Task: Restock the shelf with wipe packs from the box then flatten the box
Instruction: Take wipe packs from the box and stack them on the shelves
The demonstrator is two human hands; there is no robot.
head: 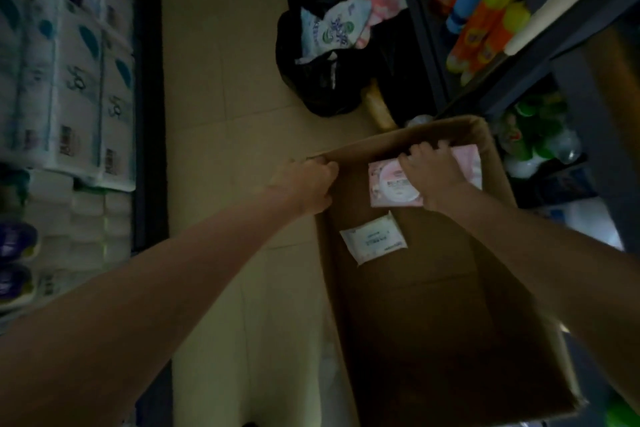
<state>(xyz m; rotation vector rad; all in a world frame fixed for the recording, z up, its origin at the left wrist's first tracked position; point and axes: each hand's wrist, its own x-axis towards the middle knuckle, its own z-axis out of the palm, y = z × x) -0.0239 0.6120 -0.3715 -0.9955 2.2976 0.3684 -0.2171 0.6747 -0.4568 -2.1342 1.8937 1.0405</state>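
Box: the cardboard box (433,305) stands open on the tiled floor (221,114), at the right of the scene, just beside the right-hand shelving. Its inside is mostly bare brown board.
Small pack: a white wipe pack (373,238) lies flat on the box bottom, toward the left wall, untouched. It carries print, too small and dim to read.
Left hand: the left hand (306,185) has its fingers curled over the top edge of the box's left wall, gripping it, apparently to steady the box.
Right hand: the right hand (433,172) is down in the far end of the box, fingers curled round the far edge of a pink wipe pack (394,185) with a round white lid.
Step in hand: emptying, judged near its end; only these two packs show in the box. Flattening has not begun.
Next move: judged to call for lifting the pink pack clear of the walls and carrying it to the shelf, then fetching the white one.
Pink pack label: a printed panel on the lid, illegible.
Left shelf: white paper-roll packs (69,90) bear large dark marks and barcode patches; not readable with certainty.
Far floor: a black bag (322,80) holds further packs with blue lettering, blurred.
Right shelf: orange and yellow bottles (485,21); labels unreadable.
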